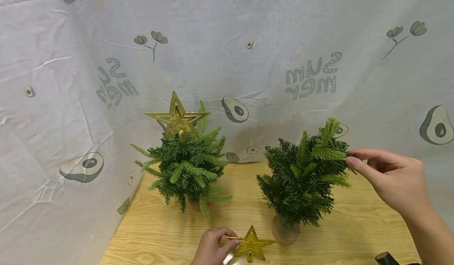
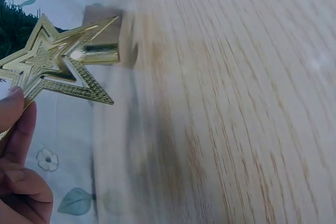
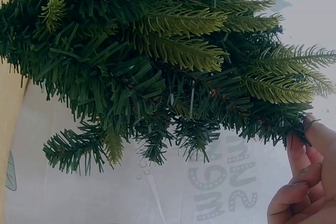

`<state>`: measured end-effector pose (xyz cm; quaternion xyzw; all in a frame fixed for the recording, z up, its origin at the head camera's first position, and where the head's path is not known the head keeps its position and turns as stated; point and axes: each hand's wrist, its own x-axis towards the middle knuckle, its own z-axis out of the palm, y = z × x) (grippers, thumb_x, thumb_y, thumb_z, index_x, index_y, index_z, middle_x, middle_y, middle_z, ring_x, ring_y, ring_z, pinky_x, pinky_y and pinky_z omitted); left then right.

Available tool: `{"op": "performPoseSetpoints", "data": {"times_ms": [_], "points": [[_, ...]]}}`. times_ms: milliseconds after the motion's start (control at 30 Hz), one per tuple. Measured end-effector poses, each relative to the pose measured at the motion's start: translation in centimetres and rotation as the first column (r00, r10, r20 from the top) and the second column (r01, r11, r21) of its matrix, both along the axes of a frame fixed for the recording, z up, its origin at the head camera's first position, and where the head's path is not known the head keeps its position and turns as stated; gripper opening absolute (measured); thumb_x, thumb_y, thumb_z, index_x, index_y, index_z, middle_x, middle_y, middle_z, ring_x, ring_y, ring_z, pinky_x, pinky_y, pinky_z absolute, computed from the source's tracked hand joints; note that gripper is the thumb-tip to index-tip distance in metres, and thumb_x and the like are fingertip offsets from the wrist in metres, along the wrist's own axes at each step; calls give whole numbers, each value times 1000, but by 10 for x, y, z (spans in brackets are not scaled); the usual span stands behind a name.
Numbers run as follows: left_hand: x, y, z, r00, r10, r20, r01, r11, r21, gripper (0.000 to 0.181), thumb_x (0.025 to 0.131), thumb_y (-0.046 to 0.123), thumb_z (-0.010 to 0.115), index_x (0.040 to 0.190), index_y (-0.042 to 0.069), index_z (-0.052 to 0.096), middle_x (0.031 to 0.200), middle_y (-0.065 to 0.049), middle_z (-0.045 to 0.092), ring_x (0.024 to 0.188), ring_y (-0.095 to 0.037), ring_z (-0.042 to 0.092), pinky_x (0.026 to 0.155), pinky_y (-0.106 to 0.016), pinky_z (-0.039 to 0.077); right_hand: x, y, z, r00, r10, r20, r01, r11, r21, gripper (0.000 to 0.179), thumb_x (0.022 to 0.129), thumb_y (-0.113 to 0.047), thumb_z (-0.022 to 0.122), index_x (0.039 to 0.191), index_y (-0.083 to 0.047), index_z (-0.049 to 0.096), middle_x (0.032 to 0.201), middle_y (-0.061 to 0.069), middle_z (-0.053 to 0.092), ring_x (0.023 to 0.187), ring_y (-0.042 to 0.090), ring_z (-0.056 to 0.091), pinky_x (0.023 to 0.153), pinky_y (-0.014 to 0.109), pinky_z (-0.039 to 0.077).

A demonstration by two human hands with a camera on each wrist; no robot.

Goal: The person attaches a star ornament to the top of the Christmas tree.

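Observation:
Between the thumb and fingers of my left hand (image 1: 215, 246) is one point of a gold star tree topper (image 1: 251, 243), held low over the table's front. The left wrist view shows the same star topper (image 2: 50, 59) with its short hollow socket. My right hand (image 1: 397, 176) pinches a branch tip on the upper right side of the right-hand small Christmas tree (image 1: 301, 178), which leans to the right on its round base (image 1: 285, 230). In the right wrist view, thumb and finger of the right hand (image 3: 310, 174) meet at the tree's dark green needles (image 3: 157, 77).
A second small Christmas tree (image 1: 188, 170) stands at the left, bearing a gold star (image 1: 178, 117) on top. Behind hangs a pale curtain (image 1: 227, 60) printed with avocados. A dark cylindrical object (image 1: 386, 258) pokes in at the front right of the wooden table (image 1: 244, 194).

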<state>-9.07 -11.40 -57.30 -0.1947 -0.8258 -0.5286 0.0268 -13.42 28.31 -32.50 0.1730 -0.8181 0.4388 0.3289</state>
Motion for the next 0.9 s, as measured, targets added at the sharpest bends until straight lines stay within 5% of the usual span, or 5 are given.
{"op": "performPoseSetpoints", "data": {"times_ms": [167,333,533,800,900], "points": [[3,3,6,999,29,29,-30,999,37,14,90,32,81,94,18,81,62,12,52,50,3,18,49,-17,23,-1,0,-1,999,22,-28,-22,1000,-1,26,78,24,76,96,7,78,51,-5,51,44,3,35,42,25,26],[4,5,14,998,36,57,-39,998,53,15,90,33,82,95,19,81,56,12,30,49,2,18,47,-17,21,-2,1,-3,998,42,-52,-42,999,-5,25,77,26,75,96,8,77,52,-5,53,45,3,36,42,25,26],[7,6,24,995,44,85,-52,994,93,14,89,34,82,95,21,81,53,11,32,47,0,17,47,-19,20,-2,0,-3,998,36,-53,-36,999,-5,25,77,25,76,96,8,77,51,-5,52,45,3,36,42,24,26],[10,9,44,997,22,74,-33,987,155,15,89,30,83,97,18,81,50,-10,39,45,5,18,46,-17,21,-2,0,-4,997,41,-59,-41,999,-7,25,77,25,76,96,9,77,52,-5,54,45,3,36,42,24,26],[11,10,53,999,5,44,-13,984,178,13,89,28,83,97,17,81,50,-10,39,46,7,18,46,-16,21,-1,0,-5,997,45,-61,-46,999,-16,24,77,25,76,96,10,77,53,-5,56,45,3,38,42,24,27]]}}
